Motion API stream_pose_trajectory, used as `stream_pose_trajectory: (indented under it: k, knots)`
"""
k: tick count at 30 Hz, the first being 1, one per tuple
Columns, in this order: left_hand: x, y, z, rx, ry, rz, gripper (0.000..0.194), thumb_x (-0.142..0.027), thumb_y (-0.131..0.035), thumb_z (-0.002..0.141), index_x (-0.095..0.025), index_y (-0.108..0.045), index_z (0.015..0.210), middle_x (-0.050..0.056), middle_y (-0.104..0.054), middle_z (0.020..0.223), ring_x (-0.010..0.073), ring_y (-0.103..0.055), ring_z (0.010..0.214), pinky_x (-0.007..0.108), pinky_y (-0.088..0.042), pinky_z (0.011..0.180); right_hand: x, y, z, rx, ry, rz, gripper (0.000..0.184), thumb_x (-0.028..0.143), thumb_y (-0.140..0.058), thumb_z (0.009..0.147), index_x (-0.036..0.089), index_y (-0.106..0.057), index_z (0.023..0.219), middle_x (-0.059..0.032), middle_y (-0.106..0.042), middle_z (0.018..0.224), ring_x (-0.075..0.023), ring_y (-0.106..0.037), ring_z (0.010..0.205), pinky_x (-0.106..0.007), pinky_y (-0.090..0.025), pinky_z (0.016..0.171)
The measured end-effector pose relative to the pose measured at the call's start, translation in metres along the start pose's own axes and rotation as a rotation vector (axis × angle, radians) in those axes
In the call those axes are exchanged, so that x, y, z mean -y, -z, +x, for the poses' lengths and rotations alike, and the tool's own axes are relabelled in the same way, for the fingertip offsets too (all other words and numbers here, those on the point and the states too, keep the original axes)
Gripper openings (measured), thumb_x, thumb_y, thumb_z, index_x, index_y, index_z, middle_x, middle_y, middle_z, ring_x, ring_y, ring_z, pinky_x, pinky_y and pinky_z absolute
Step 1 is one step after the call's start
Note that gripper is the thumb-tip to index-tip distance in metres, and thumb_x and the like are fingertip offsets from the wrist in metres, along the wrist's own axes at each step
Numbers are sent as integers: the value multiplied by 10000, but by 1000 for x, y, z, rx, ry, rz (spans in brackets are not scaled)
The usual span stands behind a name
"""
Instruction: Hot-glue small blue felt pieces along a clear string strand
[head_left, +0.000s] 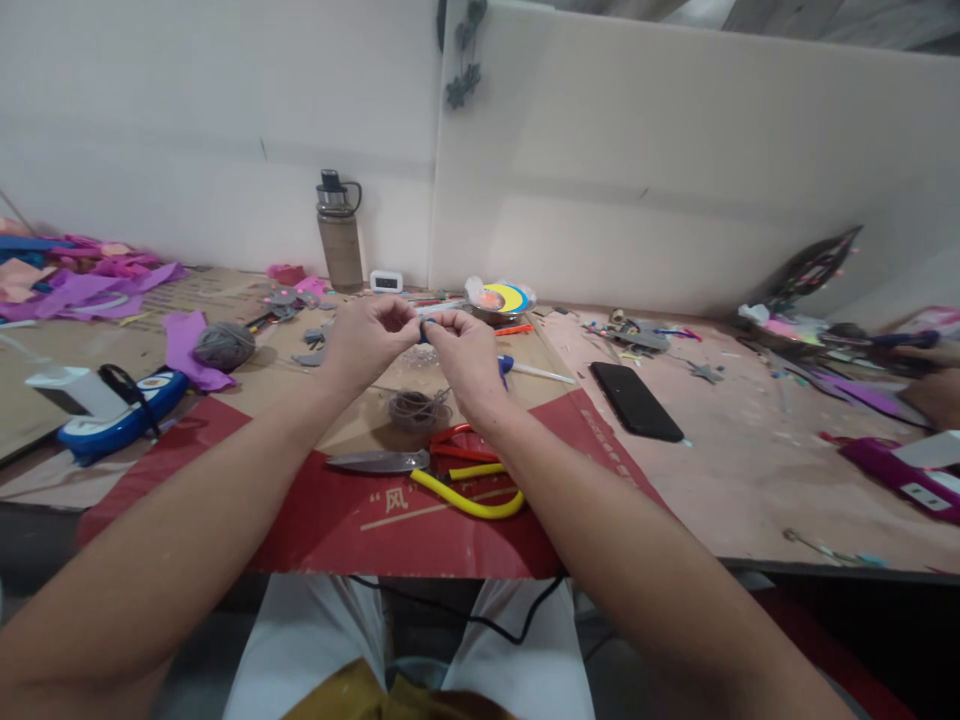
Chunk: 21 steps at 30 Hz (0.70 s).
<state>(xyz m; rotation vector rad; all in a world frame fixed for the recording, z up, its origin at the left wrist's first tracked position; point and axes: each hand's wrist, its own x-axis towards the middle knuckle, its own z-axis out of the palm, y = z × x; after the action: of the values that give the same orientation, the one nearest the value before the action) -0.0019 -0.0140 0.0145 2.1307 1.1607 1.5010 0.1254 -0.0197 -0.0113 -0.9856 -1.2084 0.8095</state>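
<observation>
Both hands meet above the middle of the desk (739, 470), thumbs and fingers bent inward, their tips nearly together. Between them is a small dark piece (423, 331), pinched by the left hand (371, 338) and the right hand (463, 355) from either side; it is mostly covered by the fingers, so its shape cannot be made out. The remaining fingers are loosely curled, the palms empty as far as they show. Nearer the body than the pinched piece lies a loose coil of grey thread (415, 410), and nearer still, on a red sheet (315, 535), scissors with a curved yellow handle (472, 506), apart from the hands. A black phone (636, 401) lies to the right.
</observation>
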Motion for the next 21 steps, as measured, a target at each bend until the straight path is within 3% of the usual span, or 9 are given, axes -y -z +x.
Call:
stream_pose_trajectory:
  k: [3,9,11,16,21]
  knots:
    - [-1,1,1,36,72,-63,62,-175,-621,682,-148,-644,632,-1,-604,561,106,-516,546,227,-378,541,0,-1,-1,3,7,-12,150,294,-609,688,152,-637,724,41,-566,620,-78,-441,577,-223,-361,604]
    - [8,-6,2,153,335,-499,218,-346,-647,747,-138,-660,682,21,-609,569,93,-526,514,210,-379,512,1,1,0,-37,-112,113,119,269,-597,693,156,-575,663,74,-470,558,-55,-347,521,-210,-292,540]
    - [11,-10,2,155,358,-566,212,-350,-686,724,-140,-667,697,16,-605,576,83,-520,513,200,-365,497,4,2,-1,-55,-153,147,115,259,-598,697,159,-566,652,75,-461,551,-56,-353,522,-208,-297,541]
    - [12,-16,-1,98,342,-556,177,-305,-739,678,-147,-662,695,-5,-587,584,70,-512,505,185,-342,467,3,1,-2,-62,-164,150,119,261,-609,700,163,-561,654,66,-488,573,-59,-393,538,-204,-316,549]
    - [11,-14,-1,66,345,-461,153,-284,-694,702,-149,-633,661,-22,-542,518,60,-453,444,187,-304,433,-10,-2,1,-35,-74,122,124,271,-626,692,148,-614,706,52,-543,615,-59,-413,557,-207,-332,568]
